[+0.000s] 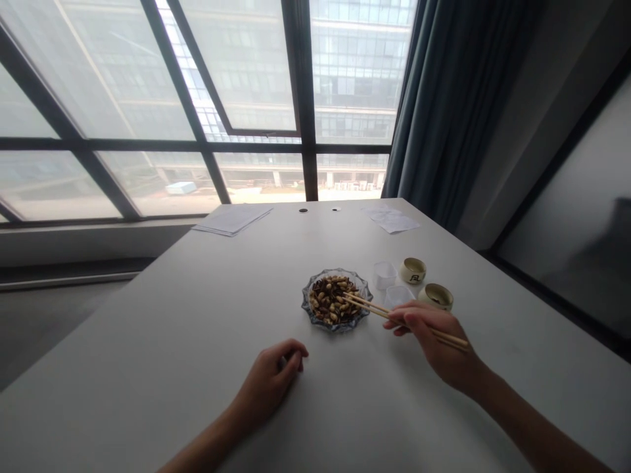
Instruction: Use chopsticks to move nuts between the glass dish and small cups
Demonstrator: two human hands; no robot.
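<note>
The right hand [432, 348] held a pair of wooden chopsticks [375, 310] in a narrow, pen-like grip. The sticks angled toward the far left, with their tips among the peanuts [329, 301]. The peanuts, many in dark red skins, lay heaped in a scalloped glass dish [363, 284] on the white desk [167, 315], beyond the hands and between them. The left hand [269, 382] rested on the desk near the dish, its fingers loosely curled and nothing visible in it.

Two clear plastic containers [384, 274] stood just right of the dish, and two cream ceramic cups [412, 270] stood beyond the right hand. Their contents could not be confirmed from this view. Two sheets of paper [233, 220] lay near the far edge of the desk.

Caution: the peanuts appeared smooth and rounded, so uneven tip pressure could have let one slip and roll onto the desk. A tip pressed against the glass rim could have shifted or tilted the dish. The nearer container sat close under the right hand, so a low or wide movement could have knocked it over.
</note>
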